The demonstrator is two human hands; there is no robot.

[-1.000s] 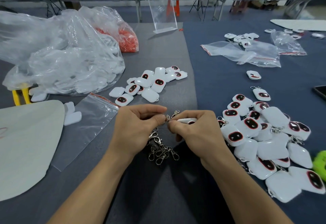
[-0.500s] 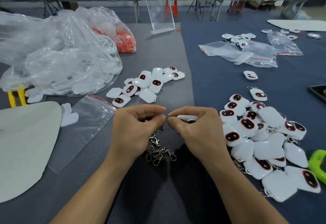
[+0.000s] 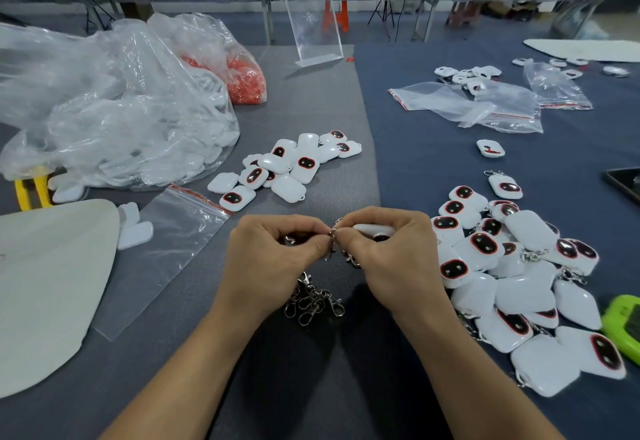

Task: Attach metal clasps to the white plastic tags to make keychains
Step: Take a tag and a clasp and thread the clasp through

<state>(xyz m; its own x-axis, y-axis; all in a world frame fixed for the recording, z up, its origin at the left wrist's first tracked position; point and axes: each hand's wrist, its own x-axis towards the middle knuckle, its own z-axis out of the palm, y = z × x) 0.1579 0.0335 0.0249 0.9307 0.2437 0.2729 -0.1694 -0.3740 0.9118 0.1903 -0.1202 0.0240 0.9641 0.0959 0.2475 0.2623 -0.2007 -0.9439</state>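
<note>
While both hands work at the near centre of the worktop, I read this as mid-attachment on one more unit.

Hands:
- left hand: thumb and forefinger pinch a clasp at its ring.
- right hand: curled round a white tag, its thumb and forefinger tips meeting the left's at the ring.
- The tag sits in the right hand, lifted off the worktop. The fingers hide the joint, so I can't tell whether the ring is through the tag's loop yet.

Done, as far as I can see:
- finished pile, just right of the hands on the blue cloth. Metal shows at several edges of the tags. They overlap, so no count from me.

Left to do:
- loose clasps, a small bunch on the worktop just near of the hands. Few compared with the stock of tags.
- bare tags, a heap just far-left of the hands. I see no metal on them.
- big clear bag, far left, looks stuffed with more white tags. If those count, the job is nowhere near finished.

Unclear:
- single tag and the far tags by the zip bags, far right. Too small to tell whether they have clasps on.

My call: the heap in hand is past halfway, and the clasp supply will run short before the tags do.
</note>
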